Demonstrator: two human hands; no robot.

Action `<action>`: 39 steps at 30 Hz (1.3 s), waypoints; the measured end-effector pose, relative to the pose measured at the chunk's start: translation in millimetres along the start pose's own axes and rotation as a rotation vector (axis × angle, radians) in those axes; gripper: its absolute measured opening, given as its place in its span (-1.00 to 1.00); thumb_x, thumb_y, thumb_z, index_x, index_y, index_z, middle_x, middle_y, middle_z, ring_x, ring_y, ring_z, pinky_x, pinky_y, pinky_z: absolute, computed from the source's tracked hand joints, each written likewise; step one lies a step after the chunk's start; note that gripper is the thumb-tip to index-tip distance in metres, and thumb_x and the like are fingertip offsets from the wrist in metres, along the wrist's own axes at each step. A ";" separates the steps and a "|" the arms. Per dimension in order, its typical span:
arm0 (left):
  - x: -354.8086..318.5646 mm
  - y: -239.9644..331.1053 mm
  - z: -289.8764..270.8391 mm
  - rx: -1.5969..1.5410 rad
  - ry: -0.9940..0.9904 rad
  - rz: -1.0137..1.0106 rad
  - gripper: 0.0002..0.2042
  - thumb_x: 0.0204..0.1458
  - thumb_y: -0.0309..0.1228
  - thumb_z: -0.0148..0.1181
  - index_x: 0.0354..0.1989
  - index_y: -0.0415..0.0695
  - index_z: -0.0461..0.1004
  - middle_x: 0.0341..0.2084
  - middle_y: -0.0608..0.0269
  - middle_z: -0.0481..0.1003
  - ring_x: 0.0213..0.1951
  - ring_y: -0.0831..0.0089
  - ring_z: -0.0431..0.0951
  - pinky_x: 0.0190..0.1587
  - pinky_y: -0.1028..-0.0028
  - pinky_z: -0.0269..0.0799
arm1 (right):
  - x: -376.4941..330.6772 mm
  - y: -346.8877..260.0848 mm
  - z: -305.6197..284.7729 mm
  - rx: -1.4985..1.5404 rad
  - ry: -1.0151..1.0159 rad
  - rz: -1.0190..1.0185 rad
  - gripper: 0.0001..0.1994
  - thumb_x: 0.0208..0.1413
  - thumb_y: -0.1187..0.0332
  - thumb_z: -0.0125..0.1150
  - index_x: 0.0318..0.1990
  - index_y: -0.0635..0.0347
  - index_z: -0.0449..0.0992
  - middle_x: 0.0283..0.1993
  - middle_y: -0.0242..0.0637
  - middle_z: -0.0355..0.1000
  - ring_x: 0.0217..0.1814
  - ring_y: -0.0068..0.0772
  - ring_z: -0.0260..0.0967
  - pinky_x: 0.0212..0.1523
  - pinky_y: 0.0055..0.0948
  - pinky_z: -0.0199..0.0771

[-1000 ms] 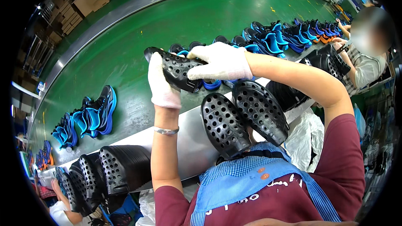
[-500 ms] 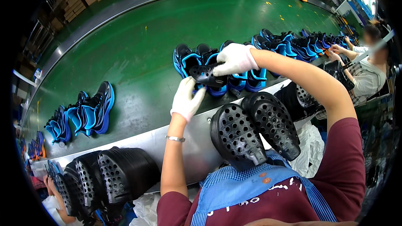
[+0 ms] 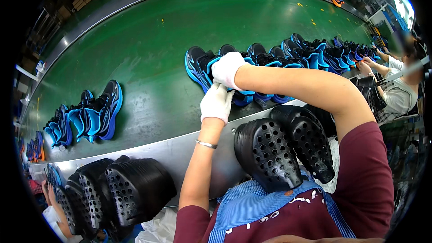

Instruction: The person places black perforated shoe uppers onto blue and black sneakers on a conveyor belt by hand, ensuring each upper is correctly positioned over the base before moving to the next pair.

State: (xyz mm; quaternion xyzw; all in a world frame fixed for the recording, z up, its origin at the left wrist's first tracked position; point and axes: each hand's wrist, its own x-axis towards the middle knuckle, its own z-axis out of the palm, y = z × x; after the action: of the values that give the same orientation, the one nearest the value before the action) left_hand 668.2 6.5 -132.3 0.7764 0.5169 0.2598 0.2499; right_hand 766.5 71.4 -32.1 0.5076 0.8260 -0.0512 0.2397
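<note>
While the right hand (image 3: 228, 69) is stretched leftward over the shoes (image 3: 196, 66), beside the left hand (image 3: 216, 104), neither grip's closure can be told.

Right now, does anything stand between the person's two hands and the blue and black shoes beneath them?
Nothing visible does: the right hand and left hand are close together over the left end of the shoe row. They hide what lies directly beneath, so that spot cannot be judged.

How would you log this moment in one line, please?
left hand: at shoes; right hand: at shoes, grip unclear; black holed pieces: stacked by metal ledge
</note>
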 end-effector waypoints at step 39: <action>9.0 -30.6 -47.0 0.281 -0.170 -0.115 -0.64 -0.10 -0.09 0.26 -0.32 -0.17 0.60 -0.32 0.00 0.56 -0.21 0.04 0.57 -0.12 0.21 0.45 | -284.7 86.7 -20.1 0.073 0.543 0.150 -0.75 0.14 0.15 0.05 -0.39 0.11 0.52 -0.46 -0.18 0.47 -0.36 -0.05 0.49 -0.37 -0.12 0.49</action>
State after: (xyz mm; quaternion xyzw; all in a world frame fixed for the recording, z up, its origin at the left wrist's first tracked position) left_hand 619.4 30.9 -116.3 0.7921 0.5686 0.1038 0.1963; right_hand 939.7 -112.1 126.9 0.5706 0.8178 0.0750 -0.0057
